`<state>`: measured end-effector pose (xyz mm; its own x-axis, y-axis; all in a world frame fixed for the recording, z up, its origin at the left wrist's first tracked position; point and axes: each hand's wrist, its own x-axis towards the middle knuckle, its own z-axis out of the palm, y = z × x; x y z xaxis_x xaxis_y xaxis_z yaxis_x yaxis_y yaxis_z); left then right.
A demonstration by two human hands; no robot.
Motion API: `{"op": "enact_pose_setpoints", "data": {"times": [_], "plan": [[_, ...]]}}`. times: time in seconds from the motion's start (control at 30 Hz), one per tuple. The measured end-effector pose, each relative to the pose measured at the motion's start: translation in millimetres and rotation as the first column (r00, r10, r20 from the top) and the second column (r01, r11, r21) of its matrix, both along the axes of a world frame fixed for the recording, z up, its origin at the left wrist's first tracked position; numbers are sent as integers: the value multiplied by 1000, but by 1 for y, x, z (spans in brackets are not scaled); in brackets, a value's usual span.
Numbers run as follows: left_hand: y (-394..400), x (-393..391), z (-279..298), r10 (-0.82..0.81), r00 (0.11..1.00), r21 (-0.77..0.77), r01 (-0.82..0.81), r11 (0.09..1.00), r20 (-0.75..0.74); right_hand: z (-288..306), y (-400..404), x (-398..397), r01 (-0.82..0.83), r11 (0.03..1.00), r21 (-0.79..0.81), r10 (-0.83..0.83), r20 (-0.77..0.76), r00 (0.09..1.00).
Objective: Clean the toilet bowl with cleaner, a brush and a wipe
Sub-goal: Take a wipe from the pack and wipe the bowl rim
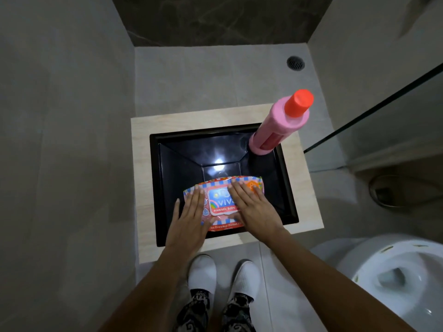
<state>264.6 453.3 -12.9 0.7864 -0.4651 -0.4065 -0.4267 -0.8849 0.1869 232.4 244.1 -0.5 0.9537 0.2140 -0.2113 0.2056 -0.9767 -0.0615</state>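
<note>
A colourful pack of baby wipes (pixel 221 204) lies on the near rim of a black tray (pixel 167 188). My left hand (pixel 190 218) lies flat on the pack's left side with straight fingers. My right hand (pixel 251 207) presses flat on the pack's right side. A tall pink bottle of cleaner (pixel 279 127) with an orange-red cap stands upright in the tray's far right corner. The white toilet bowl (pixel 398 281) is at the lower right, lid up. No brush is in view.
The tray sits on a pale wooden stand (pixel 141 178) against the left wall. A glass partition (pixel 374 121) runs along the right. A floor drain (pixel 295 63) is at the far right. My white slippers (pixel 223 276) stand on the tiled floor below the stand.
</note>
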Motion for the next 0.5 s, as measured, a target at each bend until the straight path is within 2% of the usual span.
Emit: {"op": "enact_pose_setpoints", "data": {"times": [0.27, 0.5], "plan": [[-1, -2, -7, 7, 999, 3, -7, 1000, 38, -5, -4, 3, -52, 999, -10, 52, 27, 998], [-1, 0, -9, 26, 1000, -9, -26, 1000, 7, -4, -6, 6, -89, 994, -68, 90, 24, 996]]}}
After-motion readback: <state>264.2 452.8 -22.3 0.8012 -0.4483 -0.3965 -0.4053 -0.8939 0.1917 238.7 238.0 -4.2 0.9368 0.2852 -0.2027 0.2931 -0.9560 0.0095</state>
